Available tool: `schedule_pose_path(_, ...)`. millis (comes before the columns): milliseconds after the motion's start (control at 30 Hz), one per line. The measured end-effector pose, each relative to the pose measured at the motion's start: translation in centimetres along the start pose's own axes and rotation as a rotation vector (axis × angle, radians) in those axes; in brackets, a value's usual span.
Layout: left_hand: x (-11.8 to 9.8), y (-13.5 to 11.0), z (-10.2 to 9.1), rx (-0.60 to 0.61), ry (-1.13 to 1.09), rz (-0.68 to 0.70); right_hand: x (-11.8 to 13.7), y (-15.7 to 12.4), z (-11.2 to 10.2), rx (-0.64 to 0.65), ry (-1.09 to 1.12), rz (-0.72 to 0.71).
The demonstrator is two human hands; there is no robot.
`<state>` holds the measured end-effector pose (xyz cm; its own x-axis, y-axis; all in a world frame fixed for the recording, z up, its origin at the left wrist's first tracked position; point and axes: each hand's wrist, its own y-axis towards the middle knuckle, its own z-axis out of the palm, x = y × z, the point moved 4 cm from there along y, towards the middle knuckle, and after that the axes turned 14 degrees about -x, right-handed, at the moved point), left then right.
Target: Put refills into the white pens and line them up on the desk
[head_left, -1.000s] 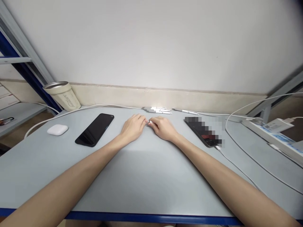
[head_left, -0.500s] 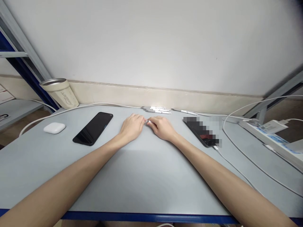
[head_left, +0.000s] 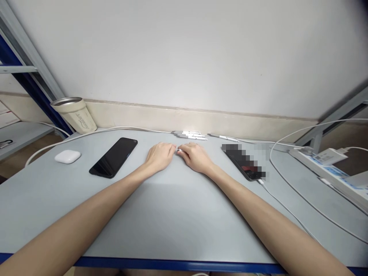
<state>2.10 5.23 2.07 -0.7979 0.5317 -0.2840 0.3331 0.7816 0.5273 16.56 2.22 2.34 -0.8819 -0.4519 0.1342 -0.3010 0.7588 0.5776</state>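
Observation:
My left hand point(head_left: 160, 155) and my right hand point(head_left: 195, 156) rest on the grey table point(head_left: 172, 214), fingertips meeting. Both are curled and together pinch a small white and silver object point(head_left: 178, 150), too small to name. Just behind the hands lie several white and grey pens point(head_left: 189, 134) along the wall. A black phone point(head_left: 114, 157) lies face up left of my left hand. Another dark phone point(head_left: 244, 163), partly blurred, lies right of my right hand with a white cable plugged into it.
A white earbud case point(head_left: 68, 156) sits far left, a beige tumbler point(head_left: 75, 114) at the back left corner. A white power strip point(head_left: 330, 168) with cables lies at the right. A long white cable point(head_left: 86, 135) runs along the back. Blue shelf frames stand on both sides.
Both hands stay together on the small object. Only the view has shifted slightly.

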Motion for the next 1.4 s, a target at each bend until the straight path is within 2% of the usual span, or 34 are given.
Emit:
schedule_pose_path(100,0.3,0.0,0.0,0.014,-0.02,-0.068,0.0,0.0,-0.2,-0.01,-0.013,0.01)
schedule_pose_path(200,0.3,-0.1,-0.3,-0.004,-0.041,-0.065,0.1,0.0,-0.4,-0.018,0.001,0.011)
schedule_pose_path(433,-0.8,-0.4,-0.9,-0.118,-0.11,0.189,0.2,-0.3,-0.4,-0.003,-0.004,0.063)
schedule_pose_path(500,-0.8,-0.5,-0.9,-0.136,-0.072,0.204,0.1,-0.2,-0.4,-0.009,-0.027,0.082)
schedule_pose_path(833,0.4,-0.2,-0.7,-0.17,0.0,-0.021,-0.2,-0.3,-0.5,-0.034,-0.056,0.187)
schedule_pose_path(1100,1.4,0.2,-0.8,-0.181,-0.174,-0.201,-0.2,-0.3,-0.6,-0.043,-0.046,0.188)
schedule_pose_path(1200,1.4,0.1,-1.0,-0.174,-0.232,-0.193,-0.2,-0.3,-0.6,-0.039,-0.038,0.175)
schedule_pose_path(1400,0.8,0.1,-1.1,-0.113,-0.307,-0.091,-0.1,-0.2,-0.7,-0.02,-0.003,0.133)
